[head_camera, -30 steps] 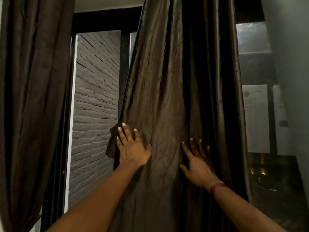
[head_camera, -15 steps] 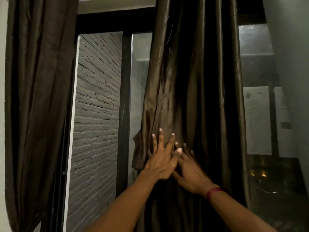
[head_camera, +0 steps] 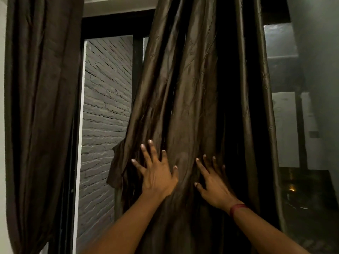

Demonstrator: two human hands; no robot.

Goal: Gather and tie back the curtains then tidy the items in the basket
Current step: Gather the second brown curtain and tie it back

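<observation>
A shiny dark brown curtain [head_camera: 192, 99] hangs in front of me, bunched into folds, with a loose flap at its left edge. My left hand [head_camera: 157, 175] lies flat against the fabric with fingers spread, near that left edge. My right hand [head_camera: 214, 184] presses on the fabric a short way to the right, fingers also apart, a red band on its wrist. Neither hand grips the cloth. A second brown curtain [head_camera: 40, 107] hangs gathered at the far left. No basket is in view.
Between the curtains stands a black window frame [head_camera: 136, 57] with a grey brick wall [head_camera: 104, 107] behind the glass. To the right is a dark glass pane [head_camera: 286, 125] with dim reflections and a grey wall [head_camera: 322, 70].
My hands, which met and overlapped half a second ago, have drawn apart again. The curtain's left edge has spread back to the left, covering more of the window.
</observation>
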